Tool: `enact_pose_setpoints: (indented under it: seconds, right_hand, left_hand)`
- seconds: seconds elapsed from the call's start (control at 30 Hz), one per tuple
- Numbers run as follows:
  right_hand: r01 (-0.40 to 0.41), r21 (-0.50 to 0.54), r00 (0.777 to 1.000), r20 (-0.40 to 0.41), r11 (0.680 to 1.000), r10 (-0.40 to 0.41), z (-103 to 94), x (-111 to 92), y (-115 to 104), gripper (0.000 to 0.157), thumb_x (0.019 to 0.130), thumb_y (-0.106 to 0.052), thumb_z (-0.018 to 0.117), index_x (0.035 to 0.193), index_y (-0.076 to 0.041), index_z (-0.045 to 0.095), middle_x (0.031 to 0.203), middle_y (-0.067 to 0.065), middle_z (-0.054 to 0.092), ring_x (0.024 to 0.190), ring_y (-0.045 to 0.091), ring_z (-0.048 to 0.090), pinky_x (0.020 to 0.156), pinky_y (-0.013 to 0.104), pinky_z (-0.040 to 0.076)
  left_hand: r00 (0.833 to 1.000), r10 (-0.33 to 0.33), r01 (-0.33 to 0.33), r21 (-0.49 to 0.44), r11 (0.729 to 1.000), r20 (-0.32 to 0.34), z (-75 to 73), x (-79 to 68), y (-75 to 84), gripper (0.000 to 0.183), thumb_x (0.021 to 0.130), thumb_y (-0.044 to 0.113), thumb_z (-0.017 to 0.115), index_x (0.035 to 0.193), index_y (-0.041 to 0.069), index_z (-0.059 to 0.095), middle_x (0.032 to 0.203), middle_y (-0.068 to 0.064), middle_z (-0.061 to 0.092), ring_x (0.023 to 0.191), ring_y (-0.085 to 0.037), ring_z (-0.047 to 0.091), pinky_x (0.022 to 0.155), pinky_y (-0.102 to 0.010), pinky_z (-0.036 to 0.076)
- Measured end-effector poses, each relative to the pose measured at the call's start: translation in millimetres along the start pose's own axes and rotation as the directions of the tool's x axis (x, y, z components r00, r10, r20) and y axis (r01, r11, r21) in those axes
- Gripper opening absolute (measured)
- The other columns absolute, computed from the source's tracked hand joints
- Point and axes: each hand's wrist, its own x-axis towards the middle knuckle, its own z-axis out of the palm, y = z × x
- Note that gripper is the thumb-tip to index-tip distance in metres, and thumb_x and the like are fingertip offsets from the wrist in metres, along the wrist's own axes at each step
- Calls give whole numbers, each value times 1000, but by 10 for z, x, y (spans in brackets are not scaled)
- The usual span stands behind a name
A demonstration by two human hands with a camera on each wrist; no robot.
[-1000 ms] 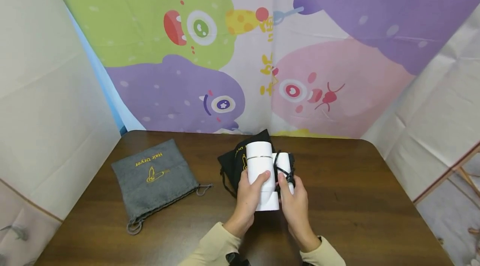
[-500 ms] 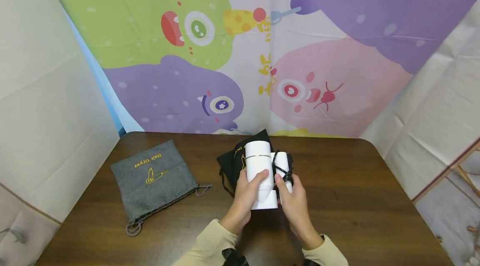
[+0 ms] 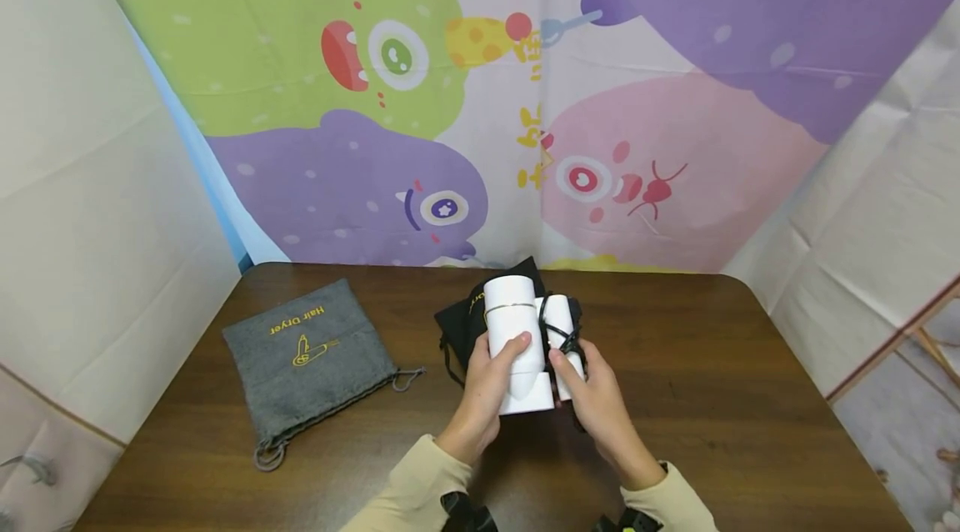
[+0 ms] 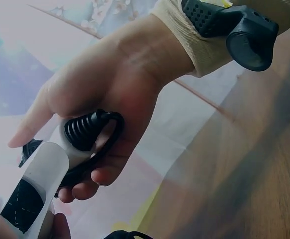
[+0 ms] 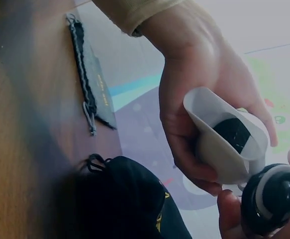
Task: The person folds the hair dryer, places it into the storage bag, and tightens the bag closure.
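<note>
A white folding hair dryer (image 3: 512, 340) is held up over the table by both hands. My left hand (image 3: 483, 390) grips its thick barrel, thumb across the top. With my right hand (image 3: 598, 394) I hold the folded handle (image 3: 557, 315) beside the barrel, thumb near the black cord (image 3: 567, 342) wound round it. In the left wrist view, a ribbed black cord sleeve (image 4: 82, 129) comes out of the handle's end against the right palm. The flattened nozzle (image 5: 200, 102) shows its opening in the right wrist view, below the left palm.
Behind the dryer lies a black drawstring pouch (image 3: 454, 322), partly covered by it. A grey drawstring pouch (image 3: 318, 357) printed "Hair Dryer" lies flat on the brown table (image 3: 697, 399) to the left. A cartoon-printed cloth (image 3: 420, 182) hangs behind the table.
The hair dryer has shifted slightly left and away from me, and its handle end tilts a little. My right forearm has swung slightly outward. Both hands keep their hold, and the pouches stay put.
</note>
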Motion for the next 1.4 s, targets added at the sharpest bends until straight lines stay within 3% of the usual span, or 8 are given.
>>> enact_pose_setpoints:
  seconds: [0.3,0.57,0.77,1.03,1.17,1.4]
  right_hand:
    - [-52,73,998,44,996,49,-64,30,-10,38,98,-19,58,126,5,53,93,16,69,66,13,65,62,27,53]
    - [-153,114,980,149,982,135,-94,35,36,31,97,-19,58,116,4,53,72,2,64,61,13,60,55,25,50]
    - [-146,164,980,158,976,120,-64,47,46,29,99,-22,55,106,5,52,68,1,59,60,11,56,55,24,49]
    - [-94,192,992,104,977,75,-26,59,38,25,100,-18,51,102,7,54,67,1,58,58,11,55,54,23,48]
    - [-84,237,995,65,968,71,-23,46,40,25,99,-17,52,97,7,56,65,2,57,56,11,53,53,23,47]
    - [-99,290,995,17,952,98,-41,38,58,21,99,-17,52,92,2,57,63,0,56,55,10,52,52,22,46]
  left_hand:
    - [1000,-22,22,4,1000,-2,-36,-16,12,66,91,38,64,139,2,37,118,-16,55,90,-19,60,72,-29,51]
    - [999,-30,29,-22,999,-23,-49,6,-15,65,91,38,63,138,1,37,118,-16,55,92,-19,58,74,-28,50]
    - [999,-41,41,-52,998,-6,-42,10,-38,60,93,38,61,134,1,39,114,-15,56,87,-17,60,73,-28,51]
    - [999,-42,44,-55,998,32,-53,28,-9,60,93,39,60,134,0,38,113,-15,57,84,-16,62,72,-29,52]
    - [997,-38,39,-6,999,71,-89,13,7,61,95,40,57,134,-2,37,116,-17,56,88,-16,61,75,-27,51]
    - [985,-31,-2,194,981,167,-232,42,43,65,97,44,53,136,-5,40,122,-20,55,102,-21,56,82,-27,45]
